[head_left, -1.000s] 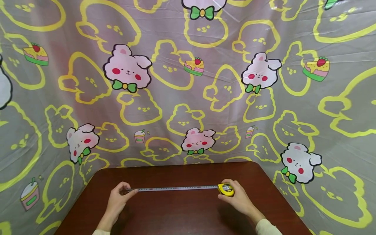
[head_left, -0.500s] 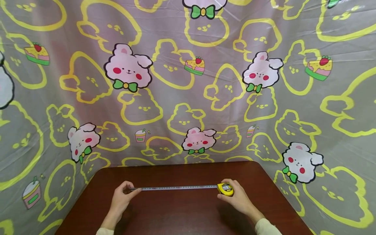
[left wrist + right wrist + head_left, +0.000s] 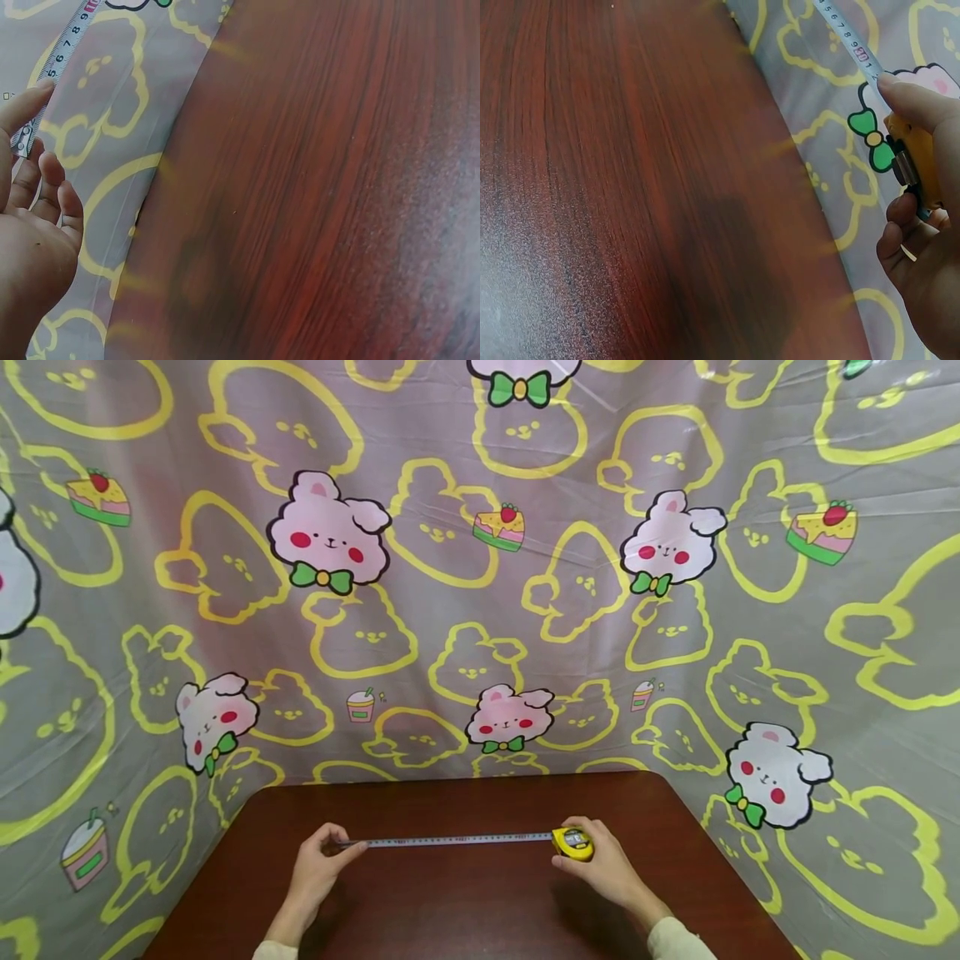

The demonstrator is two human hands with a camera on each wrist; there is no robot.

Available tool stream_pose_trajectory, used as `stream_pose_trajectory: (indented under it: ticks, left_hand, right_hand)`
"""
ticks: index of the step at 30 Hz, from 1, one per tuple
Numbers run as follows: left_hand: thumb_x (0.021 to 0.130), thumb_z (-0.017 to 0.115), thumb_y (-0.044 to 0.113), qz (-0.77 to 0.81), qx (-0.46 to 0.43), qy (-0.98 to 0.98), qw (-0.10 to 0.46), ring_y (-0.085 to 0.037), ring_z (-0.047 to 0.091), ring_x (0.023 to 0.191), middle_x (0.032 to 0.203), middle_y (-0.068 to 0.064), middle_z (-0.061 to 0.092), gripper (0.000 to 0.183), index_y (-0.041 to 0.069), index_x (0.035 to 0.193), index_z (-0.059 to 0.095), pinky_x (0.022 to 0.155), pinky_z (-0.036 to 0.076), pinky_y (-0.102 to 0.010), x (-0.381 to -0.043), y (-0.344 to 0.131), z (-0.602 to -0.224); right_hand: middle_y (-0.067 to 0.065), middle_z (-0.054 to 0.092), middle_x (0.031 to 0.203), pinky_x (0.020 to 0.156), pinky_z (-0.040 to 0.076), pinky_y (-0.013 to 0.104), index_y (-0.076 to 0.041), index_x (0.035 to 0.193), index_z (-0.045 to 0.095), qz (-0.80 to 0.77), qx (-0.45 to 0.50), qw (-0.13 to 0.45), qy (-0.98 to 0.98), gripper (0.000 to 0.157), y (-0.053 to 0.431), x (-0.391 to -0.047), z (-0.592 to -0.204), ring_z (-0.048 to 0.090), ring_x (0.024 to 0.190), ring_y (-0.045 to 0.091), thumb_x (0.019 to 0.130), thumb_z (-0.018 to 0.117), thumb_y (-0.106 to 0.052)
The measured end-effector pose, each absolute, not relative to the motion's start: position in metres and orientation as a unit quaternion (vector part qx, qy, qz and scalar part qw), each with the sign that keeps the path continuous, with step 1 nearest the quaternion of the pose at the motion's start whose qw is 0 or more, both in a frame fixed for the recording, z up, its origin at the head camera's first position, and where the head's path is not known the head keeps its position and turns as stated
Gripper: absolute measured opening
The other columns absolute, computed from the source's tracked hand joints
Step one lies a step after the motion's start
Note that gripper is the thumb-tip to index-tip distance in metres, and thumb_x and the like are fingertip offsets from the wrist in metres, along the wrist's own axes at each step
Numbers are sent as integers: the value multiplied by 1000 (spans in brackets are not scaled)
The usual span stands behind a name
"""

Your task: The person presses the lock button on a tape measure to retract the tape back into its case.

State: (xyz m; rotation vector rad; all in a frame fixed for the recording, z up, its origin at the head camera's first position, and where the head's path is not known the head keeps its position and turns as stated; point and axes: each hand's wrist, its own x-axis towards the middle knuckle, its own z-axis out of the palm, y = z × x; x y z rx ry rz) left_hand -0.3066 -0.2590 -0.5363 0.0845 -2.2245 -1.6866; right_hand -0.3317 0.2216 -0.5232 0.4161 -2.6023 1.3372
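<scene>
Stretching: a tape blade (image 3: 450,840) is held drawn out straight between the two hands, just above the table (image 3: 465,902).
Left hand: the left hand (image 3: 318,868) is seen with thumb and forefinger pinched on the free end of the blade; in the left wrist view the tip of the blade (image 3: 45,82) is pressed under the thumb, and the other fingers (image 3: 64,206) are loosely curled beside it.
Right hand: the right hand (image 3: 600,864) is wrapped around the yellow tape case (image 3: 573,843), with the fingers clenched on it from the far side; in the right wrist view the case (image 3: 919,161) is gripped in the curled fingers, and the thumb is laid where the blade (image 3: 847,37) leaves the case.
Tape position: the case is kept inside the right hand's grip; the blade is run from there across to the left hand's pinch.
Surroundings: beyond both hands a cartoon-printed sheet (image 3: 480,568) is hung behind and around the table.
Sleeves: a pale cuff (image 3: 675,939) is seen at the right wrist.
</scene>
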Motion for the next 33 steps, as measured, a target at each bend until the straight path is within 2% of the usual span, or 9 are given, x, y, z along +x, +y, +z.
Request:
stream_pose_trajectory:
  ticks: [5,15,27,33]
  left_hand:
    - [82,91,22,-597,24,-781,180,-15,56,85,91,-5,59,39,3,97,60,74,46,-26,-308,-254,-539]
    - [81,91,17,-605,13,-772,192,-16,58,81,87,-6,59,37,1,93,60,72,47,-26,-309,-245,-540]
    - [80,92,17,-606,15,-772,190,-16,56,81,87,-5,58,37,2,93,60,72,46,-27,-310,-240,-544]
    - [79,92,14,-607,7,-770,199,-15,56,79,85,-4,58,35,3,91,61,72,46,-26,-310,-236,-546]
  right_hand:
    - [2,56,106,75,50,31,-18,123,65,446,139,100,-879,56,220,-333,-526,55,91,19,78,94,-31]
    - [0,55,103,74,50,30,-27,118,64,448,150,116,-874,53,213,-334,-528,55,90,18,76,95,-31]
    - [1,54,103,74,50,30,-19,121,65,449,153,111,-873,55,205,-336,-532,55,90,19,76,94,-32]
    - [3,54,103,74,50,30,-20,120,65,454,160,105,-870,54,200,-336,-532,55,90,20,77,94,-31]
